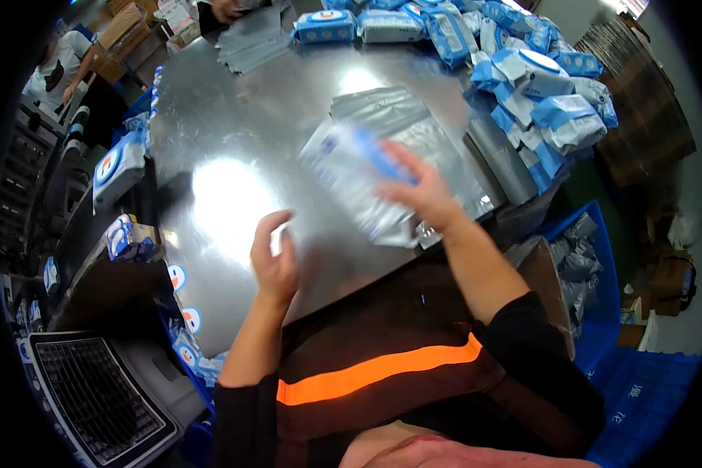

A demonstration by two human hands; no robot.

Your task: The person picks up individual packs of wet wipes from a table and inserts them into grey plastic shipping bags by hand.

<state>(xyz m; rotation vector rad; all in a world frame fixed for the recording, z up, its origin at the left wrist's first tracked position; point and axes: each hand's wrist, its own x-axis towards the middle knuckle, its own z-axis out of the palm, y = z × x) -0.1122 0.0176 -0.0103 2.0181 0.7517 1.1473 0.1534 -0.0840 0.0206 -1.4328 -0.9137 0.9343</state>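
Big shiny metal table (187,148) hogs the middle of the room, with glare blowing out on it. Cardboard boxes (125,35) are piled in the far left corner, and a white-framed unit with a dark grille (97,398) sits low on the left. Right side's got a greyish wall (682,93), some greenish floor (589,183), blue plastic crates (610,288) and a bright light (636,6) up top.

You are stationed in what appears to be a packing workshop, indicated by your metal worktable (183,117), heaped blue-and-white packs (565,121), cartons (123,30), a blue crate (610,292) holding grey bags (579,274), and a co-worker (72,56).
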